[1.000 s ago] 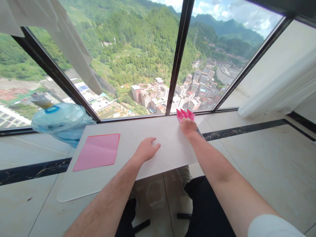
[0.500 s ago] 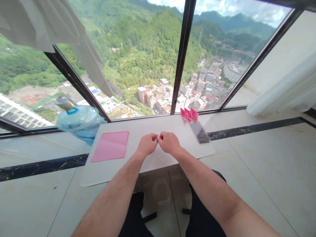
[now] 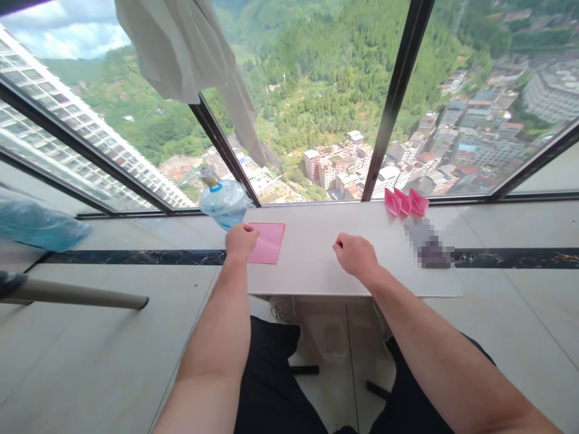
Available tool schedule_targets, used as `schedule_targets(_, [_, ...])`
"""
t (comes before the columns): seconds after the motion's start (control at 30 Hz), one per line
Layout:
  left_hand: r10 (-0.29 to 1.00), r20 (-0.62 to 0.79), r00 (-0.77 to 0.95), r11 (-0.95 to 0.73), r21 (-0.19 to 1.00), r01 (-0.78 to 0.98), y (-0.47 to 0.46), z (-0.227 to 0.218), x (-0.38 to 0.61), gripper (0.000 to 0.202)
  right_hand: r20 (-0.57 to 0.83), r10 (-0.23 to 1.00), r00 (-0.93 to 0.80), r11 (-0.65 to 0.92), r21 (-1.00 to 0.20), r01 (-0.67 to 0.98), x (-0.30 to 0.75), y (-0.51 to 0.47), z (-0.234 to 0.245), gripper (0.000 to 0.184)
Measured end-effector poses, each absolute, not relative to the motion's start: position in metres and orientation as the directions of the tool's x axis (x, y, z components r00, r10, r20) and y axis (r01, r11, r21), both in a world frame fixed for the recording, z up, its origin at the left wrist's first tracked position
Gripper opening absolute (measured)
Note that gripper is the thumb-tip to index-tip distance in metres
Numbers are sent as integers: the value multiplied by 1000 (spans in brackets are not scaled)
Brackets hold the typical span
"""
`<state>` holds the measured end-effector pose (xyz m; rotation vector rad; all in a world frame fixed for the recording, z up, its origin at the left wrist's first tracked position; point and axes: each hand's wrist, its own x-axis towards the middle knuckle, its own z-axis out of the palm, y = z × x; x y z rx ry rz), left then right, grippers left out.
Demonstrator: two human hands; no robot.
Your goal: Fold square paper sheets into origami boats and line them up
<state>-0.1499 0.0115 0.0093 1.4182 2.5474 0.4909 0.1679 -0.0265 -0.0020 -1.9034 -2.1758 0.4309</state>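
A small white table [image 3: 316, 271] stands against the big window. On its left end lies a stack of pink square paper [image 3: 270, 241]. My left hand [image 3: 240, 240] rests on the near left corner of that paper, fingers curled closed on it. My right hand [image 3: 356, 254] is a loose fist over the middle of the table, with nothing visible in it. At the table's far right edge stand three folded pink paper shapes [image 3: 402, 202] in a row. A blurred dark object [image 3: 427, 244] lies just in front of them.
A large blue water bottle [image 3: 224, 199] lies on the sill left of the table. A blue bag [image 3: 38, 224] and a tan pole [image 3: 76, 295] are at far left on the floor. White curtain [image 3: 190, 54] hangs above. My legs sit under the table.
My hands have parted: the left went left to the pink paper, the right stayed near the table's middle. The view has swung left.
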Motion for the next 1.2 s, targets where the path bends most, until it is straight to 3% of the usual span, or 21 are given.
schedule_targets(0.13, [892,-38,-449,442,278,853,13,-3,-149,51,-21,990,-138,121,-367,922,169,-24,0,22])
schedule_targets(0.27, [926,-7,-378,368,248,896,16,-9,-123,62,-8,990,-138,126,-357,926,166,-23,2,23])
schedule_targets(0.43, [919,-97,-382,393,162,905,18,-9,-96,73,15,989,-145,142,-339,930,165,-24,0,24])
schedule_targets(1.0, [910,-110,-401,414,156,897,20,-11,-92,52,-8,985,-170,157,-343,926,149,-24,-3,25])
schedule_targets(1.2, [924,-83,-374,382,281,880,18,-9,-102,29,-2,981,-192,179,-358,917,140,-24,-4,25])
